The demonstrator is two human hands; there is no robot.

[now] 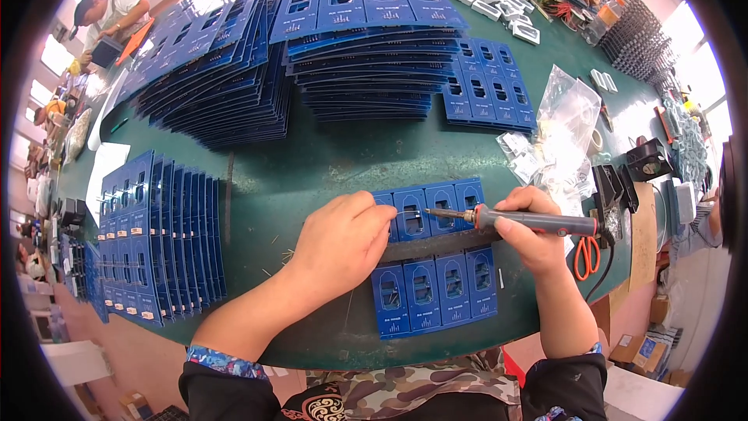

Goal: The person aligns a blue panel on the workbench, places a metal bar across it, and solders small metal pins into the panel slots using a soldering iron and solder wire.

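Observation:
My right hand (534, 226) grips a grey soldering iron (545, 223) by its handle. The iron's metal tip points left, over the upper row of a blue circuit board panel (392, 314). At the panel's upper left, my left hand (343, 238) is closed in a pinch on what looks like thin solder wire, mostly hidden by the fingers. The panel lies flat on the green table in front of me, with rows of rectangular cut-outs. A dark strip (444, 246) runs across its middle, between the two rows.
Tall stacks of blue panels (374, 70) stand at the back, with another stack (210, 86) beside them. Upright panels (128, 242) are at left. On the right are plastic bags (565, 117), orange-handled scissors (587, 257) and a black stand (615, 187). Other people sit farther off.

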